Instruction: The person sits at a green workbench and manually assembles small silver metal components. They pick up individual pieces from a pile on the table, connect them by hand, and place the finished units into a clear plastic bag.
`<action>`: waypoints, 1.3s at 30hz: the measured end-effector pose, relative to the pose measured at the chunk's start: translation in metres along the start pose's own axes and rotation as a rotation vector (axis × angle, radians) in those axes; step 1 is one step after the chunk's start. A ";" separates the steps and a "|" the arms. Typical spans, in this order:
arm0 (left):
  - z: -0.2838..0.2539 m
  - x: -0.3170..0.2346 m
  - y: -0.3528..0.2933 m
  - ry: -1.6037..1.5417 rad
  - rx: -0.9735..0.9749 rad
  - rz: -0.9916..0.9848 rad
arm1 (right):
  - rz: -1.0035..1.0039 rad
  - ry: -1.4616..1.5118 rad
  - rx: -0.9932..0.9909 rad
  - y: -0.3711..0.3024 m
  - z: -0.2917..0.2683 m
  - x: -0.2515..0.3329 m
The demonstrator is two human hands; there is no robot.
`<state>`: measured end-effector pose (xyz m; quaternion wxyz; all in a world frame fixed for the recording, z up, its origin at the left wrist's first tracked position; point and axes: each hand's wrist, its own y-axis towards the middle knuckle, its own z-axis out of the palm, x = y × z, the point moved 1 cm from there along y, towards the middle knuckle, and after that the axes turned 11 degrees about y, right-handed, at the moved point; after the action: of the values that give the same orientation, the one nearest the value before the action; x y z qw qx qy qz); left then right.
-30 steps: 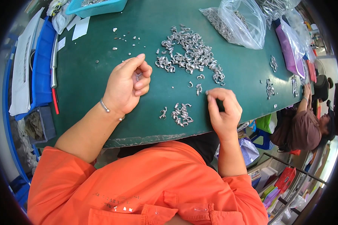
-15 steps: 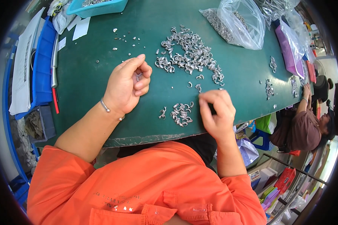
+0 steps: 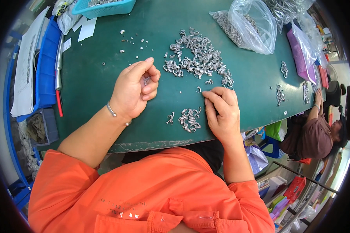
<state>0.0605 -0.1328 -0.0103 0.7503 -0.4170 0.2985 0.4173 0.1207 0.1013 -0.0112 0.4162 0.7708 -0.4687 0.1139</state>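
My left hand is raised over the table with curled fingers; a bit of silvery metal shows inside them. My right hand has its thumb and fingers pressed together at the tabletop, and what lies under the fingertips is hidden. Just beyond it are a single open metal ring and another small ring piece. Farther off spreads a large heap of silvery open rings. Between my hands, closer to me, sits a smaller cluster of them, with a separate piece to its left.
The green table ends close to my body. A clear bag of metal parts lies far right, a turquoise basket far left. A blue tray lines the left side. At right, a co-worker sits near small piles.
My right hand has shifted slightly toward the heap, its fingertips coming down over a small ring piece that showed before. My left hand keeps its curled pose.
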 end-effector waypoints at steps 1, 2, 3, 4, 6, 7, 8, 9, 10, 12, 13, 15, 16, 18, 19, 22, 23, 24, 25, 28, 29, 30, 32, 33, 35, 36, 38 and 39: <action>-0.001 0.000 0.000 -0.001 0.001 0.000 | 0.041 0.035 0.033 -0.003 0.001 -0.001; -0.001 0.000 0.001 0.002 0.004 -0.001 | 0.070 0.126 0.066 -0.005 -0.001 0.000; -0.002 0.000 0.001 0.006 0.006 -0.002 | 0.100 0.217 0.099 -0.006 -0.002 0.001; -0.001 0.000 0.001 0.009 0.012 -0.004 | 0.131 0.305 0.132 -0.008 -0.004 0.002; -0.001 0.001 0.003 0.007 0.005 -0.003 | 0.153 0.335 0.119 -0.004 -0.003 0.008; 0.000 0.001 0.002 0.009 -0.001 -0.001 | 0.090 0.247 0.077 0.003 0.002 0.011; 0.000 0.001 0.002 0.013 -0.005 -0.001 | 0.027 0.158 0.035 0.008 0.004 0.012; 0.000 0.000 0.001 0.017 -0.009 0.000 | -0.004 0.175 0.067 0.006 0.005 0.007; -0.001 0.000 0.001 0.019 -0.015 0.000 | 0.001 0.244 0.118 0.004 0.003 0.006; -0.001 -0.001 0.001 0.012 -0.008 -0.006 | 0.012 0.381 0.221 0.000 -0.001 0.006; 0.000 -0.001 0.000 0.009 -0.006 -0.009 | 0.011 0.330 0.119 -0.002 0.000 0.004; -0.001 0.000 0.001 0.008 0.007 0.008 | -0.011 0.021 -0.001 0.005 0.000 -0.002; -0.001 0.000 0.002 0.009 0.017 0.015 | -0.002 -0.096 -0.039 0.011 0.000 -0.004; -0.001 0.001 0.001 -0.005 -0.004 -0.004 | 0.020 -0.192 -0.015 0.013 0.002 -0.007; -0.002 0.000 0.001 -0.012 -0.017 -0.012 | 0.013 -0.188 -0.014 0.011 0.002 -0.008; -0.001 0.000 0.002 -0.010 0.012 -0.006 | -0.003 -0.108 -0.005 0.005 0.000 -0.004; -0.001 0.000 0.002 -0.013 0.015 -0.007 | -0.003 -0.024 0.011 0.001 -0.003 -0.005; -0.001 0.000 0.002 -0.015 0.018 -0.009 | -0.003 0.061 0.028 -0.002 -0.004 -0.004; -0.001 0.000 0.001 -0.015 0.018 -0.011 | 0.004 0.203 0.101 -0.002 -0.006 0.002; -0.002 0.001 0.001 -0.011 0.027 0.008 | -0.009 0.348 0.243 0.009 -0.010 0.011; -0.002 0.001 0.001 -0.012 0.029 0.006 | -0.020 0.314 0.248 0.011 -0.006 0.011; -0.003 0.002 0.001 -0.012 0.031 0.004 | -0.032 0.281 0.253 0.014 0.000 0.012; -0.003 0.001 0.003 -0.013 0.026 -0.001 | -0.035 0.289 0.335 0.018 0.002 0.017; -0.001 0.001 0.002 -0.013 0.019 -0.007 | -0.012 0.383 0.401 0.017 0.000 0.018; -0.002 0.002 0.002 0.015 0.033 -0.006 | -0.016 0.376 0.375 0.018 -0.002 0.015; -0.006 0.004 0.003 0.043 0.057 0.001 | -0.044 0.275 0.281 0.021 0.000 0.011; -0.005 0.005 0.002 0.027 0.077 -0.016 | -0.057 -0.005 0.047 0.030 0.002 -0.003; 0.000 0.006 0.002 -0.018 0.069 -0.038 | -0.023 -0.104 0.034 0.034 0.004 -0.010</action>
<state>0.0619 -0.1302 -0.0157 0.7747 -0.3927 0.2978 0.3961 0.0873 0.0973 -0.0009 0.3795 0.7879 -0.4788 0.0768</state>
